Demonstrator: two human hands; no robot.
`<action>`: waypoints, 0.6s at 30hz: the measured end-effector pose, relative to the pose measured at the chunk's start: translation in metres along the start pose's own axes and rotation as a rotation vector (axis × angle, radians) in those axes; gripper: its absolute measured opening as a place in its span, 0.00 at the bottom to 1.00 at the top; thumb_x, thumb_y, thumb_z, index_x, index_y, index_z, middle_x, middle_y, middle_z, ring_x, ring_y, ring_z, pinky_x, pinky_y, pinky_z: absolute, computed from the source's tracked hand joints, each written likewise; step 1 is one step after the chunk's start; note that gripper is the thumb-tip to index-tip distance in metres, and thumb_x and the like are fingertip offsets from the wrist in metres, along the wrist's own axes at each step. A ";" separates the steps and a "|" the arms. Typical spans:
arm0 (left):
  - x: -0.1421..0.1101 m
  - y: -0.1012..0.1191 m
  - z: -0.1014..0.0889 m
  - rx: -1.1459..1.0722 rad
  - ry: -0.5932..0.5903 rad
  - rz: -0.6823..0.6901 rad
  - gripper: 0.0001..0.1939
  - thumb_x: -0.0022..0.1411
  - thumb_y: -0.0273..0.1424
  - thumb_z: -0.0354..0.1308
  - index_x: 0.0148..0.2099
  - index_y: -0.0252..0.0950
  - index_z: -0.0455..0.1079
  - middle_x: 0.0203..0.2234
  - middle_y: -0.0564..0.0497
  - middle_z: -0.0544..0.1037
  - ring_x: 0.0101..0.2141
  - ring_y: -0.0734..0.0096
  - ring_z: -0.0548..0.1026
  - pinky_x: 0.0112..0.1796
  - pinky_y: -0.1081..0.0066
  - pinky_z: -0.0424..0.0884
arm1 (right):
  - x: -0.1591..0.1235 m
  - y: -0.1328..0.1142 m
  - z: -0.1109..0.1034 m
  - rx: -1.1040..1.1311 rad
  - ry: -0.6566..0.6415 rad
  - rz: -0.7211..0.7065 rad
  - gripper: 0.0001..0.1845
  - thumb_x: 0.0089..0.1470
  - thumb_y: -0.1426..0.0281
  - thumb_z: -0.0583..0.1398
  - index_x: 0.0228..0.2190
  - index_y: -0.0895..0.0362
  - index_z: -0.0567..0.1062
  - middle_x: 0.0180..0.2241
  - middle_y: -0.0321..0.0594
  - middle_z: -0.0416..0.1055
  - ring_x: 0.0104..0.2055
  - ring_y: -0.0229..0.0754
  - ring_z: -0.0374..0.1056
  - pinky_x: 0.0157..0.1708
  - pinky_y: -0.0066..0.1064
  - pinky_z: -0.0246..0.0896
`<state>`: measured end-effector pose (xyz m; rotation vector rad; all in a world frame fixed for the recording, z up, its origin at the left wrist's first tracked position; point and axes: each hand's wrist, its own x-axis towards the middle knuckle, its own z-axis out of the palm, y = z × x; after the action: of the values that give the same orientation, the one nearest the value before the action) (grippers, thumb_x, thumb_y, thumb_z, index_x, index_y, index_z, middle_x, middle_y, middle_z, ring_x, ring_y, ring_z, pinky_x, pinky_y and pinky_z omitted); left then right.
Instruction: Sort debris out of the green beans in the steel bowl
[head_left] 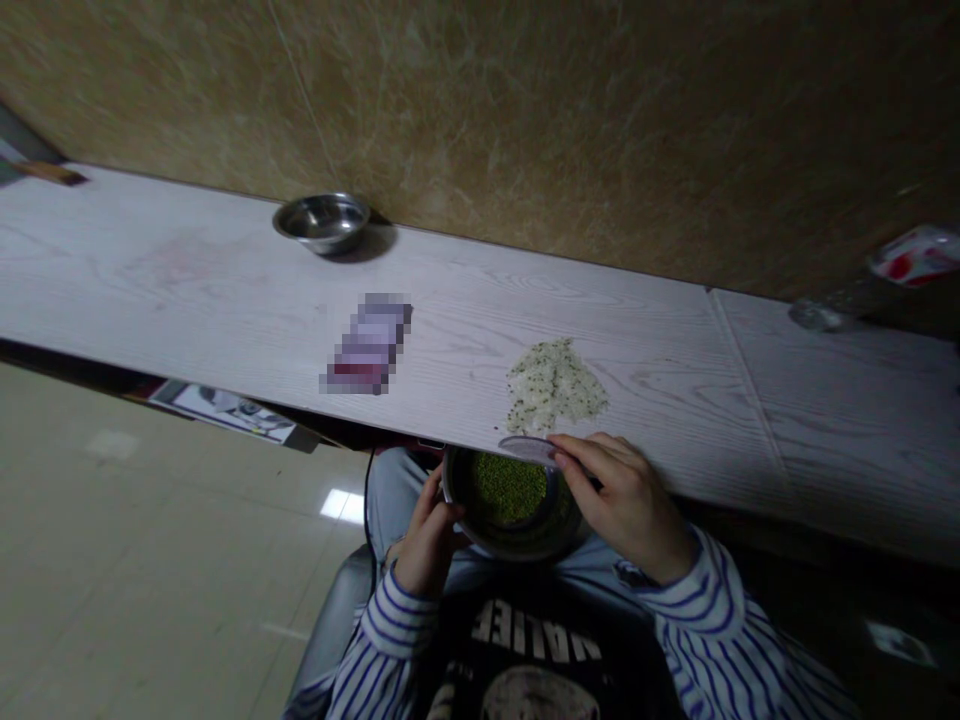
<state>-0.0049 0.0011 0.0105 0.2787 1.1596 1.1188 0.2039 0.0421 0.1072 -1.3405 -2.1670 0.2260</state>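
While the person sits close up to the pale wood-grained tabletop (457, 310), the left hand (429, 540) grips the near-left rim of a deep bowl (517, 553), thumb over the edge and fingers along its outer side. From where I stand, the bowl sits between the person's thighs, just under the table's front edge, with small green beans (510, 490) gathered inside it. The right hand (619, 495) pinches a thin flat piece (527, 448) between thumb and fingers; it lies right at the table edge, above the bowl's far side, and I can't tell whether it touches the wood. Just beyond it, on the tabletop, spreads a loose heap of pale grains (559, 385) flecked with dark bits, a few of them strayed to its left. Left of the heap lies a slab-shaped object (367, 345), too blurred to make out. Farther back, near the wall, stands a shallow metal dish (322, 222), and away to the right a clear plastic bottle (870, 275) lies by the wall.
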 end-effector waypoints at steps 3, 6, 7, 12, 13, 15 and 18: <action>-0.001 0.002 0.000 -0.010 -0.006 0.008 0.35 0.45 0.29 0.59 0.59 0.45 0.65 0.46 0.47 0.73 0.40 0.57 0.71 0.27 0.69 0.70 | 0.001 -0.001 0.004 -0.003 0.037 0.029 0.12 0.60 0.76 0.56 0.44 0.58 0.77 0.35 0.45 0.80 0.36 0.45 0.75 0.38 0.38 0.71; -0.002 0.003 -0.001 -0.006 0.004 0.017 0.35 0.46 0.29 0.59 0.59 0.43 0.65 0.47 0.46 0.73 0.39 0.57 0.71 0.26 0.68 0.70 | 0.002 -0.002 0.008 -0.024 0.047 0.047 0.13 0.60 0.76 0.56 0.44 0.60 0.77 0.35 0.46 0.80 0.36 0.45 0.76 0.39 0.38 0.71; -0.003 0.003 -0.002 -0.004 0.007 0.020 0.35 0.46 0.29 0.59 0.59 0.43 0.65 0.47 0.46 0.73 0.39 0.57 0.71 0.26 0.68 0.70 | 0.003 -0.002 0.009 -0.035 0.054 0.052 0.13 0.60 0.75 0.56 0.44 0.60 0.77 0.35 0.46 0.80 0.36 0.46 0.76 0.38 0.38 0.72; -0.003 0.004 -0.003 -0.020 0.009 0.027 0.34 0.46 0.29 0.60 0.59 0.43 0.66 0.49 0.45 0.74 0.42 0.53 0.72 0.27 0.67 0.71 | 0.004 0.002 0.007 -0.079 0.101 0.076 0.13 0.60 0.75 0.56 0.42 0.60 0.78 0.36 0.48 0.81 0.36 0.47 0.77 0.38 0.38 0.72; -0.003 0.004 -0.003 -0.022 0.009 0.027 0.34 0.46 0.29 0.60 0.59 0.43 0.66 0.48 0.45 0.74 0.42 0.53 0.72 0.27 0.68 0.71 | 0.005 0.002 0.006 -0.079 0.104 0.074 0.13 0.60 0.75 0.56 0.42 0.60 0.78 0.36 0.48 0.81 0.36 0.47 0.77 0.38 0.38 0.72; -0.003 0.006 -0.003 -0.023 0.015 0.024 0.34 0.46 0.28 0.59 0.59 0.43 0.66 0.47 0.46 0.74 0.41 0.55 0.72 0.27 0.68 0.71 | 0.007 0.001 0.007 -0.074 0.099 0.069 0.12 0.60 0.75 0.56 0.42 0.60 0.78 0.36 0.47 0.81 0.36 0.46 0.77 0.38 0.37 0.72; -0.004 0.008 -0.004 -0.025 0.018 0.021 0.36 0.46 0.28 0.59 0.60 0.43 0.65 0.48 0.46 0.74 0.40 0.56 0.72 0.27 0.68 0.71 | 0.010 -0.002 0.010 -0.059 0.082 0.059 0.13 0.60 0.75 0.56 0.43 0.60 0.78 0.36 0.46 0.81 0.37 0.46 0.76 0.39 0.37 0.72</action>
<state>-0.0124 0.0004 0.0161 0.2624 1.1596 1.1559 0.1937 0.0513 0.1041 -1.4230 -2.0829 0.1280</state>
